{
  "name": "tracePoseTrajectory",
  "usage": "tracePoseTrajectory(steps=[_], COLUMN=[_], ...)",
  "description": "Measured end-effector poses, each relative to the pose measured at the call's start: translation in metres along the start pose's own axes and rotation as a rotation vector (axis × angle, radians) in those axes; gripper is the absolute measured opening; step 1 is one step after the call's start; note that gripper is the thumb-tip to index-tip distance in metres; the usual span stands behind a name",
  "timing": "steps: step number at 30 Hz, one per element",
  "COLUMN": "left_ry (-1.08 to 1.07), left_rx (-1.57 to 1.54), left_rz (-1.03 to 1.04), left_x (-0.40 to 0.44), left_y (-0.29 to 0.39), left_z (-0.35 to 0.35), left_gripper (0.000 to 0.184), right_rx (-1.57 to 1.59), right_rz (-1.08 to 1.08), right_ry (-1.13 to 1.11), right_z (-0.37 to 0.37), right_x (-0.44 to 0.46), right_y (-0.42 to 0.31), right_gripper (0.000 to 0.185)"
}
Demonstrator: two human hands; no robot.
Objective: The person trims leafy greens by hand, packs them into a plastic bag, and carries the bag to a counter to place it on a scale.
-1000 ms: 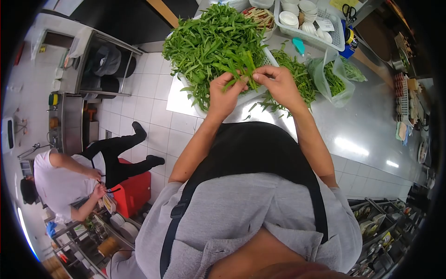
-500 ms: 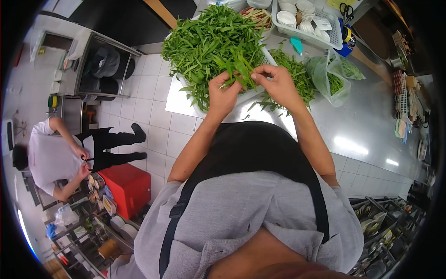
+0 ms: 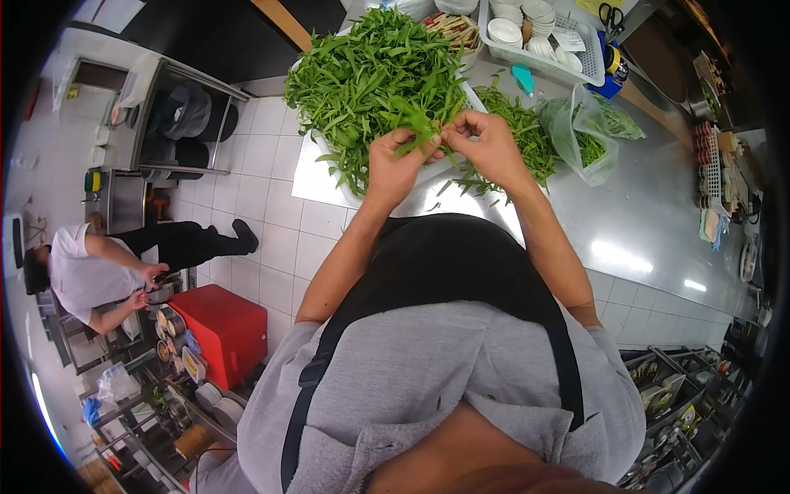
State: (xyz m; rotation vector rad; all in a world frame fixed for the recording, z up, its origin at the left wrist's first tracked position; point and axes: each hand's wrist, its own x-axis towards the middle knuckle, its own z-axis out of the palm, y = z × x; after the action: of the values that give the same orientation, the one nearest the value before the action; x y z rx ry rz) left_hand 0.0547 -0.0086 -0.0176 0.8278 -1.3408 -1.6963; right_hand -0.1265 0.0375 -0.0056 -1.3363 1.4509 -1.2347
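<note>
A bright green sprig of leafy greens, which look like water spinach (image 3: 418,118), is pinched between the fingertips of both hands. My left hand (image 3: 397,167) is closed on its leafy part. Close beside it, my right hand (image 3: 487,150) pinches the stem end, fingertips almost touching the left ones. Behind the hands, a big heap of the same greens (image 3: 366,78) overflows a white plastic basket (image 3: 475,100). More loose greens (image 3: 527,132) lie on the steel table to the right, partly behind my right hand.
On the steel table (image 3: 642,214) are a clear plastic bag of greens (image 3: 588,140), a teal tool (image 3: 522,78) and a white basket of small dishes (image 3: 588,49). At left, a co-worker (image 3: 103,272) stands near a red box (image 3: 222,337).
The sprig has shifted slightly in my fingers, and my hands have drawn a little closer together. At left, the co-worker has turned and shifted, their hands now apart from their waist.
</note>
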Motion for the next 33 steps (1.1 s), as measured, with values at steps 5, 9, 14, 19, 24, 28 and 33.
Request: tracePoseTrajectory(steps=[5, 9, 14, 19, 24, 28, 33], left_ry=[0.034, -0.003, -0.053, 0.043, 0.16, 0.064, -0.061], left_rx=[0.023, -0.021, 0.048, -0.013, -0.268, -0.177, -0.02], left_rz=[-0.033, 0.018, 0.072, 0.017, -0.056, -0.039, -0.083], left_x=[0.001, 0.004, 0.005, 0.007, 0.019, 0.016, 0.01], left_y=[0.003, -0.002, -0.001, 0.0, -0.011, 0.002, 0.005], left_z=[0.003, 0.008, 0.012, 0.018, 0.012, 0.008, 0.016], left_gripper=[0.014, 0.014, 0.021, 0.02, 0.02, 0.023, 0.027], right_rx=[-0.039, 0.002, 0.055, 0.122, -0.056, -0.861, -0.218], right_rz=[-0.043, -0.029, 0.013, -0.041, -0.065, 0.049, 0.019], right_ry=[0.033, 0.06, 0.087, 0.212, 0.497, 0.544, 0.195], right_z=[0.002, 0.001, -0.001, 0.01, -0.004, -0.055, -0.033], right_x=[-0.004, -0.009, -0.012, -0.014, -0.014, -0.026, -0.035], right_y=[0.0, -0.002, -0.001, 0.007, 0.018, 0.046, -0.013], right_gripper=[0.019, 0.019, 0.019, 0.018, 0.018, 0.032, 0.03])
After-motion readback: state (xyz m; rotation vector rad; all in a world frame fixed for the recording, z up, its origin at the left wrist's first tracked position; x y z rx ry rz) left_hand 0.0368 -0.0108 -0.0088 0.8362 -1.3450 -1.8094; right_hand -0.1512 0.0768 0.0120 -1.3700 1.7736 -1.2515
